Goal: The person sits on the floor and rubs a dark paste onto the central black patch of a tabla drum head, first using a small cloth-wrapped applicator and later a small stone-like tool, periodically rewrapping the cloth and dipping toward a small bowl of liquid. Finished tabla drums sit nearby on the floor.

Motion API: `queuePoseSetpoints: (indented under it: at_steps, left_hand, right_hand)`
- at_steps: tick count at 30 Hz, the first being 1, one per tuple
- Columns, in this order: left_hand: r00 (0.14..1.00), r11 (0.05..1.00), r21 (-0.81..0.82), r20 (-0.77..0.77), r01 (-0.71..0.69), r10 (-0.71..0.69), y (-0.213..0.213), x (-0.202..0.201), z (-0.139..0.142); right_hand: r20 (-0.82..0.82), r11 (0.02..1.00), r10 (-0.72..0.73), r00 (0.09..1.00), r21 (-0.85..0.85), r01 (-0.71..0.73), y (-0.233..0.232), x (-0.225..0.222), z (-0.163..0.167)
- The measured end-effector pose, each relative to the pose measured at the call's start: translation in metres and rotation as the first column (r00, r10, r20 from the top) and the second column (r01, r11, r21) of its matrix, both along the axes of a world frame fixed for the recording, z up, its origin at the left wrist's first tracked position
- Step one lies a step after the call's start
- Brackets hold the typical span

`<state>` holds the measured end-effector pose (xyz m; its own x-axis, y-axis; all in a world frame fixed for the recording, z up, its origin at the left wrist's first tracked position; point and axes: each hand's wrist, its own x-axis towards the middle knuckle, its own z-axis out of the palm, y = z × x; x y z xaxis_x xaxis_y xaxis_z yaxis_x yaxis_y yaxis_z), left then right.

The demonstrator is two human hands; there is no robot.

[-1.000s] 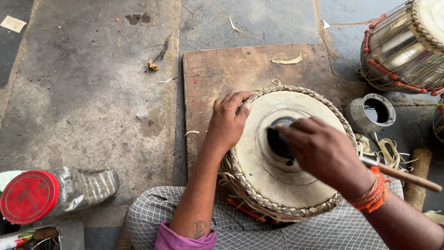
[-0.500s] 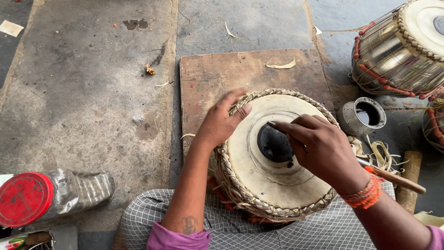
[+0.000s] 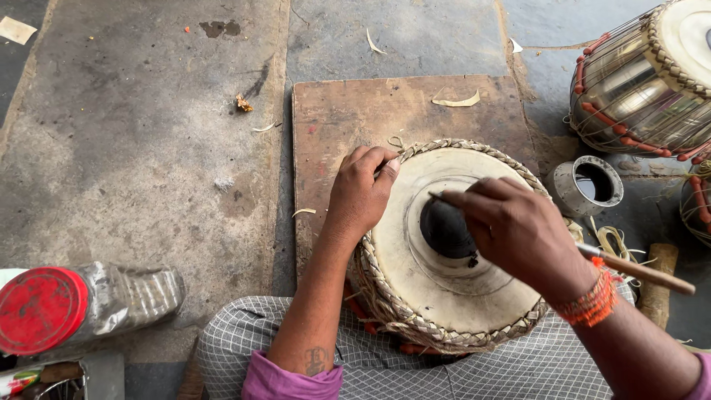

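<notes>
Tool tip [image 3: 432, 195] behind right hand [image 3: 518, 233]

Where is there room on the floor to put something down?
Bare floor lies left of the wooden board, above the red-lidded jar. Right of the drum is crowded: small metal cup, scraps, another drum.
</notes>
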<state>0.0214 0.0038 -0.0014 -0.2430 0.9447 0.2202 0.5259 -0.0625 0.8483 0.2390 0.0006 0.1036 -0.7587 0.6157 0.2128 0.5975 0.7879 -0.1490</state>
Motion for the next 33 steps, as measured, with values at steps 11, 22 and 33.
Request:
queuePoseSetpoints:
  at_steps: [11, 22, 33]
  left_hand:
    - [0.966, 0.925, -0.313, -0.206, -0.218, 0.157, -0.015, 0.009, -0.002]
    - [0.976, 0.977, -0.087, 0.110, 0.196, -0.186, 0.002, -0.003, -0.001]
    - [0.990, 0.983, -0.132, 0.077, 0.128, -0.118, -0.002, 0.000, 0.006]
  right_hand:
    - [-0.168, 0.986, 0.045, 0.985, -0.152, -0.071, -0.020, 0.015, 0.000]
    - [0.019, 0.998, -0.064, 0.998, 0.024, 0.063, -0.001, 0.003, -0.001]
    - [0.064, 0.988, 0.153, 0.986, 0.009, -0.154, 0.003, 0.002, 0.000]
